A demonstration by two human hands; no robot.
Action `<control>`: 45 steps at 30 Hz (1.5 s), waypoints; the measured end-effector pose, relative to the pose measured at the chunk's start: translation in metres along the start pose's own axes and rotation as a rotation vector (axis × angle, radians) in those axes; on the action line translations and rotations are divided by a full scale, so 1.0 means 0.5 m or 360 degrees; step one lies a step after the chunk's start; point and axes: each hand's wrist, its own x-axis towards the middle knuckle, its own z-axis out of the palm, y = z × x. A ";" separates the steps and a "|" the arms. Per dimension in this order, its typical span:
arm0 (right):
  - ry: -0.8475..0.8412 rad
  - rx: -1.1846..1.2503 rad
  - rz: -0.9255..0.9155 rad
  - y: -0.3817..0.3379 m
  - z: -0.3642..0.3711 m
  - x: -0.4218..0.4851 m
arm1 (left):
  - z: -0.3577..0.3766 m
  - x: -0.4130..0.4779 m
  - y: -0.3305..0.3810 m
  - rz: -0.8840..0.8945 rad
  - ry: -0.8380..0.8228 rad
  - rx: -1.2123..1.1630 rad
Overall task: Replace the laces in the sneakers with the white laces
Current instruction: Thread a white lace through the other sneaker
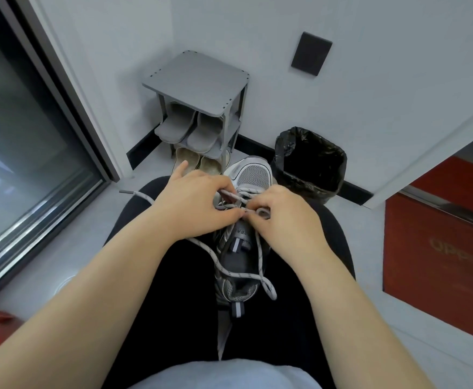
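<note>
A grey and white sneaker (253, 175) lies on my lap between my black-trousered thighs, toe pointing away from me. A pale speckled lace (229, 272) is threaded through its upper eyelets; loose lengths loop down over the tongue and heel. One dark-tipped end (134, 193) sticks out to the left past my wrist. My left hand (196, 200) pinches the lace at the eyelets on the shoe's left side. My right hand (283, 217) grips a loop of the same lace on the right side. The fingertips of both hands meet over the middle of the lacing.
A grey shoe rack (199, 85) with slippers stands in the corner ahead. To its right is a bin with a black bag (311, 164). A glass door (19, 141) runs along the left, a red cabinet (437, 248) on the right.
</note>
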 end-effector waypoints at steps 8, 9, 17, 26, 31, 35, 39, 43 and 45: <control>0.0914 0.1503 -0.0079 0.027 -0.067 -0.026 | 0.003 -0.002 -0.007 -0.0033 0.0036 -0.0149; 0.0987 0.1706 -0.0090 0.030 -0.080 -0.031 | 0.004 -0.002 -0.007 -0.0023 0.0026 -0.0172; 0.0533 0.1331 0.0050 0.031 -0.072 -0.063 | 0.008 -0.010 0.003 0.0053 0.0178 -0.0275; 0.0462 0.1445 0.0121 0.071 -0.114 -0.095 | 0.043 -0.090 0.112 0.0151 0.0101 0.0269; 0.0682 0.1257 -0.0052 0.065 -0.104 -0.104 | 0.059 -0.098 0.116 0.0152 0.0129 0.0360; 0.0838 0.1139 -0.0101 0.067 -0.100 -0.105 | 0.053 -0.113 0.135 0.0132 -0.0082 0.0384; 0.0781 0.0866 -0.0077 0.066 -0.094 -0.109 | 0.061 -0.115 0.141 0.0107 -0.0138 0.0321; 0.0555 0.0925 0.0068 0.074 -0.090 -0.114 | 0.047 -0.110 0.117 0.0077 -0.0108 0.0142; 0.0490 0.0867 0.0150 0.077 -0.088 -0.115 | 0.027 -0.108 0.110 0.0109 -0.0147 0.0116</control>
